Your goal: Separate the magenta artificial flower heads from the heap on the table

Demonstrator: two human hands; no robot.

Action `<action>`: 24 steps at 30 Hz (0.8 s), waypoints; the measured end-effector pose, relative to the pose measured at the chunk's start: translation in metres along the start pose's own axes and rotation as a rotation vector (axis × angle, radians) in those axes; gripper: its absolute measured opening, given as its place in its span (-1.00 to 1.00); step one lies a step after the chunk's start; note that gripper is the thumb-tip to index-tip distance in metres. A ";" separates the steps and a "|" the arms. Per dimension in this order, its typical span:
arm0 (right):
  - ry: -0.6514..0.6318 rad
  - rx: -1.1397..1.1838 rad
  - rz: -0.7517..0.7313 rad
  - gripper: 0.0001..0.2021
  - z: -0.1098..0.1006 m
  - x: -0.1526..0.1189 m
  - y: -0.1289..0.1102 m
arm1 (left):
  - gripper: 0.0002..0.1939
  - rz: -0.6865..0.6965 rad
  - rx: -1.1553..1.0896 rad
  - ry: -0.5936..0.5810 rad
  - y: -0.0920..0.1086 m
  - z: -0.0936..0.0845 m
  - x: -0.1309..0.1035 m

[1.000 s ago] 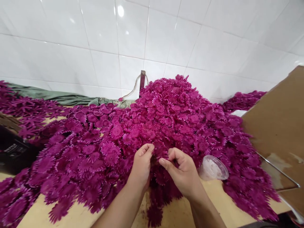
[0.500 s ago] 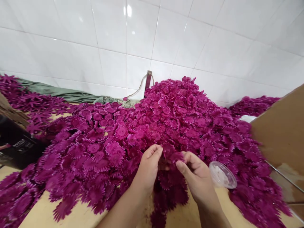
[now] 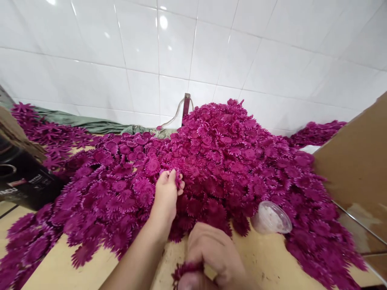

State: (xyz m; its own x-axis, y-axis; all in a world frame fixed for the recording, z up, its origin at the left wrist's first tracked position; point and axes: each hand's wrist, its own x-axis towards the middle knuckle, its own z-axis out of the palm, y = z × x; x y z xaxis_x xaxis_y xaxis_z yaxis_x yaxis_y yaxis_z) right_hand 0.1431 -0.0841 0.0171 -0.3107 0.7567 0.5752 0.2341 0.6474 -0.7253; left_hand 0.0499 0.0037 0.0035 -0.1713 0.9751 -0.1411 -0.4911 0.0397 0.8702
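Note:
My left hand (image 3: 169, 187) reaches into the front of a big heap of magenta artificial flower pieces (image 3: 217, 157), its thumb and fingers pinched on one flower piece. Low in the view, close to me, my right hand (image 3: 214, 253) is curled and slightly blurred. Dark magenta flower pieces (image 3: 183, 272) stick out between its thumb and fingers; how many it holds I cannot tell. A round clear plastic cup (image 3: 272, 217) with whitish contents stands right of my hands, tilted toward the flowers.
A cardboard box (image 3: 353, 161) stands on the right. At left is a dark printed box (image 3: 27, 177) with torn cardboard flaps. Green cloth (image 3: 90, 123) lies along the white tiled wall (image 3: 136, 40). The tabletop (image 3: 263, 262) is pale wood.
My hands, together over the flowers before, are now apart. The left has moved left and forward onto the heap; the right has come down toward me with flower pieces.

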 end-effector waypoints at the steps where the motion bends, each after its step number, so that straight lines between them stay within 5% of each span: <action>1: 0.010 -0.003 0.012 -0.69 -0.003 0.001 0.000 | -0.74 -0.004 0.003 -0.029 0.004 0.000 -0.001; 5: 0.299 -0.279 0.355 -0.89 -0.037 0.016 0.025 | -0.75 -0.112 0.082 -0.255 0.013 0.000 -0.017; 9: 0.519 -0.504 0.375 -0.69 -0.056 0.025 0.052 | -0.66 -0.137 0.069 -0.297 0.007 -0.005 -0.029; 16: 0.193 -0.401 0.479 -0.78 -0.013 0.016 0.018 | -0.83 0.087 0.320 -0.327 -0.004 -0.013 -0.023; 24: 0.224 -0.368 0.528 -0.83 -0.010 0.018 0.034 | -0.75 0.437 0.876 -0.283 -0.011 -0.022 -0.023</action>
State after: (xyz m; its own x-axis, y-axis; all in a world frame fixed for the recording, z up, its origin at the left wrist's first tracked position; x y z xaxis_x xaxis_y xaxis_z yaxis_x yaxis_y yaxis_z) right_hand 0.1545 -0.0475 0.0061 0.1201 0.9547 0.2722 0.6128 0.1444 -0.7769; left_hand 0.0400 -0.0243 -0.0129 0.0784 0.9540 0.2894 0.3837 -0.2968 0.8745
